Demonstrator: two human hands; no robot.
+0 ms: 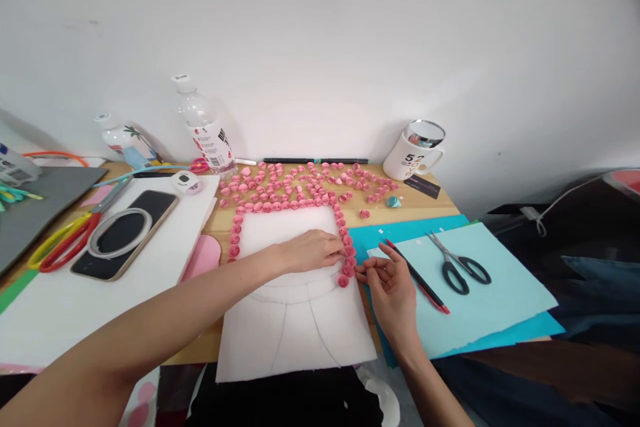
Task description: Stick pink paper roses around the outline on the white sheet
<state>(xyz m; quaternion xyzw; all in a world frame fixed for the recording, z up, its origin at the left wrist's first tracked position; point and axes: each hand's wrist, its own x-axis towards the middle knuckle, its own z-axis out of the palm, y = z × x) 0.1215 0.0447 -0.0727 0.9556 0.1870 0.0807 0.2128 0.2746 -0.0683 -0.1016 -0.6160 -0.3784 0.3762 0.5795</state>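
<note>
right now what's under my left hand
White paper shows around your left hand, with pink rolls beside it. Whatever the hand covers can't be seen.

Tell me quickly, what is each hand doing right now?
Left hand: curled, fingertips at the pink paper rolls; whether it grips one cannot be told.
Right hand: partly curled beside them; any hold cannot be told.

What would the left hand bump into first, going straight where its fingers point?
Probably the right column of pink paper rolls; the left hand may be touching them, though depth is unclear.
</note>
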